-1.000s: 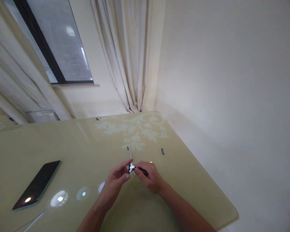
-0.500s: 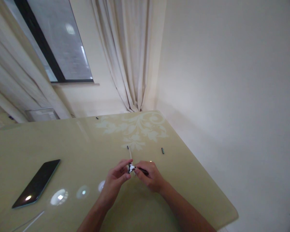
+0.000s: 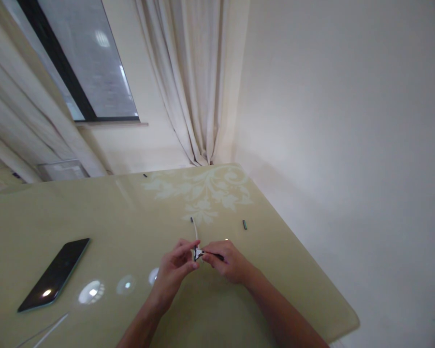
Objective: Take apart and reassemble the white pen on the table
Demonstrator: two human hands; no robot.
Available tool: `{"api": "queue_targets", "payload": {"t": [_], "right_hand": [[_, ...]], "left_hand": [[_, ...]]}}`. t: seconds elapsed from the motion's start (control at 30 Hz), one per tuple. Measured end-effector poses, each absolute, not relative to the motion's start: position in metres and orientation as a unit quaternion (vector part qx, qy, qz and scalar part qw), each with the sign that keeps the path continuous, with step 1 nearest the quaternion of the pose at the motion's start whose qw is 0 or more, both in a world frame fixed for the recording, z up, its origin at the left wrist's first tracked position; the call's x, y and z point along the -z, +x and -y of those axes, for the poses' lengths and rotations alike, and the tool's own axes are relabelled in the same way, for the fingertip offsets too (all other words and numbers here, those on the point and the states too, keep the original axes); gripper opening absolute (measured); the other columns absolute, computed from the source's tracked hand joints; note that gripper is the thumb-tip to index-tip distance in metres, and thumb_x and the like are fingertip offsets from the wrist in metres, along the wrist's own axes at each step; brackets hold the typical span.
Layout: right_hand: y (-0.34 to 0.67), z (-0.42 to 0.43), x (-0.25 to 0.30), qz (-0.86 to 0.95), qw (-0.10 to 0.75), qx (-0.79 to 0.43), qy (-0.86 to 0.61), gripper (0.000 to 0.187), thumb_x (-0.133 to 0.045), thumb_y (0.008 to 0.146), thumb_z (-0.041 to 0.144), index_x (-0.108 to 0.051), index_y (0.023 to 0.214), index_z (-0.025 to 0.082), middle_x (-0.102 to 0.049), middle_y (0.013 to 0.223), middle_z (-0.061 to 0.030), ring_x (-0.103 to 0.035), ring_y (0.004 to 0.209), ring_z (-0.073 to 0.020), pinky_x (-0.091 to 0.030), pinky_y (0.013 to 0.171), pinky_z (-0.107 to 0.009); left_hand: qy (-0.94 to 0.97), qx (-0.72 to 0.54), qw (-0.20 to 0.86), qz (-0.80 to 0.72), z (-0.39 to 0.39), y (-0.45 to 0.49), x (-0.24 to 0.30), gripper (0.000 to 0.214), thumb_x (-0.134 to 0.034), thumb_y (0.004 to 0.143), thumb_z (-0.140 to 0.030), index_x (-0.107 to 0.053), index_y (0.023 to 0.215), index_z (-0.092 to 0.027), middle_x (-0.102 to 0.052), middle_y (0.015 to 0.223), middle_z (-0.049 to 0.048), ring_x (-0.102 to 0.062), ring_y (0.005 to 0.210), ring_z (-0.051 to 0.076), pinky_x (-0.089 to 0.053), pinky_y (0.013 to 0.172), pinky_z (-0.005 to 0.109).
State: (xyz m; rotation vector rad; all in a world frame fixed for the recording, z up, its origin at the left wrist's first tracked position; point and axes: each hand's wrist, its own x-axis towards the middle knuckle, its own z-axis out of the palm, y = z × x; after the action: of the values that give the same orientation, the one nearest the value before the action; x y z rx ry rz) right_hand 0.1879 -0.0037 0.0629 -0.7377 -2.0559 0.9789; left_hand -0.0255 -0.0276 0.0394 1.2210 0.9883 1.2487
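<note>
Between my two hands is a small razor (image 3: pixel 198 253) with a silvery-white head and a dark handle. My left hand (image 3: pixel 174 268) pinches the head's edge between thumb and fingers. My right hand (image 3: pixel 226 261) grips the dark handle, most of which its fingers hide. Just beyond my fingertips, a thin white stick (image 3: pixel 195 229) with a dark tip lies on the table, its near end hidden behind my left fingers. To the right of it lies a small dark green bar (image 3: pixel 244 224), which looks like a blade cartridge.
A black phone or tablet (image 3: pixel 56 273) lies on the glossy yellowish table (image 3: pixel 123 227) at the left. Near it is a thin white cable or stick (image 3: pixel 52 328). Another tiny dark piece (image 3: pixel 145 175) sits by the far edge. A wall (image 3: pixel 329 145) stands along the right side.
The silvery head has turned slightly in my fingers, and both hands have shifted only a little. The things on the table lie as before.
</note>
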Motion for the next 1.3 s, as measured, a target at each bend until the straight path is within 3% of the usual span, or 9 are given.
{"api": "queue_targets", "payload": {"t": [0.3,0.47,0.73,0.8,0.87,0.93,1.03,1.17,1.3], "right_hand": [[0.186,0.003,-0.060,0.758,0.363,-0.453,-0.298,0.049,-0.058,0.105,0.059,-0.074,0.084,0.018,-0.059,0.067,0.0019,-0.050,0.060,-0.0126,-0.036,0.059,-0.025],[0.183,0.003,-0.057,0.748,0.403,-0.423,-0.314,0.049,-0.058,0.105,0.059,-0.076,0.087,0.017,-0.061,0.069,0.0014,-0.051,0.063,-0.0130,-0.037,0.063,-0.026],[0.184,0.003,-0.059,0.747,0.398,-0.400,-0.351,0.044,-0.058,0.106,0.055,-0.076,0.089,0.019,-0.065,0.070,0.0002,-0.054,0.064,-0.0135,-0.039,0.063,-0.026],[0.186,0.001,-0.061,0.738,0.405,-0.395,-0.368,0.039,-0.060,0.105,0.053,-0.075,0.091,0.019,-0.065,0.070,0.0007,-0.053,0.062,-0.0129,-0.038,0.061,-0.026],[0.193,-0.007,-0.060,0.696,0.441,-0.399,-0.402,0.039,-0.058,0.105,0.055,-0.071,0.093,0.020,-0.066,0.069,0.0011,-0.050,0.055,-0.0120,-0.037,0.056,-0.025],[0.207,-0.020,-0.057,0.622,0.500,-0.399,-0.452,0.041,-0.055,0.104,0.060,-0.066,0.097,0.021,-0.068,0.069,0.0008,-0.047,0.049,-0.0120,-0.035,0.050,-0.025],[0.241,-0.044,-0.050,0.549,0.542,-0.339,-0.539,0.044,-0.058,0.096,0.065,-0.063,0.095,0.022,-0.068,0.063,-0.0004,-0.049,0.047,-0.0146,-0.037,0.049,-0.026],[0.285,-0.061,-0.042,0.551,0.451,-0.151,-0.686,0.035,-0.060,0.094,0.050,-0.072,0.080,0.020,-0.075,0.079,-0.0105,-0.066,0.069,-0.0215,-0.045,0.065,-0.031],[0.301,-0.062,-0.035,0.533,0.327,-0.068,-0.777,0.034,-0.062,0.097,0.042,-0.082,0.082,0.019,-0.078,0.089,-0.0160,-0.071,0.078,-0.0262,-0.043,0.066,-0.033]], "left_hand": [[0.513,-0.522,0.552,-0.400,0.027,-0.028,-0.044,0.048,-0.096,0.071,-0.041,-0.086,0.117,-0.032,-0.059,0.089,0.0017,-0.056,0.081,0.018,-0.048,0.075,0.030],[0.495,-0.517,0.549,-0.432,0.029,-0.028,-0.042,0.052,-0.094,0.075,-0.042,-0.082,0.123,-0.029,-0.061,0.081,-0.0008,-0.057,0.079,0.017,-0.046,0.075,0.028],[0.518,-0.507,0.501,-0.472,0.027,-0.025,-0.045,0.053,-0.087,0.080,-0.054,-0.079,0.122,-0.022,-0.057,0.073,-0.0032,-0.053,0.072,0.016,-0.042,0.069,0.028],[0.527,-0.502,0.499,-0.471,0.026,-0.025,-0.047,0.057,-0.084,0.082,-0.056,-0.076,0.127,-0.023,-0.066,0.082,0.0002,-0.056,0.074,0.017,-0.045,0.071,0.029],[0.543,-0.492,0.490,-0.473,0.024,-0.025,-0.045,0.062,-0.081,0.083,-0.059,-0.071,0.134,-0.024,-0.075,0.103,0.0069,-0.061,0.078,0.019,-0.050,0.074,0.032],[0.571,-0.465,0.451,-0.505,0.022,-0.025,-0.039,0.059,-0.076,0.085,-0.063,-0.071,0.128,-0.023,-0.076,0.113,0.0108,-0.062,0.076,0.020,-0.051,0.072,0.035],[0.634,-0.384,0.344,-0.576,0.018,-0.020,-0.024,0.042,-0.064,0.092,-0.062,-0.073,0.098,-0.022,-0.075,0.092,0.0082,-0.062,0.071,0.023,-0.047,0.070,0.037],[0.703,-0.265,0.199,-0.629,0.015,-0.005,-0.016,0.041,-0.058,0.097,-0.061,-0.063,0.080,-0.024,-0.071,0.083,0.0080,-0.065,0.083,0.030,-0.045,0.080,0.041],[0.712,-0.185,0.153,-0.660,0.010,0.005,-0.023,0.035,-0.053,0.099,-0.048,-0.056,0.074,-0.025,-0.069,0.084,0.0091,-0.065,0.086,0.030,-0.041,0.081,0.041]]}}
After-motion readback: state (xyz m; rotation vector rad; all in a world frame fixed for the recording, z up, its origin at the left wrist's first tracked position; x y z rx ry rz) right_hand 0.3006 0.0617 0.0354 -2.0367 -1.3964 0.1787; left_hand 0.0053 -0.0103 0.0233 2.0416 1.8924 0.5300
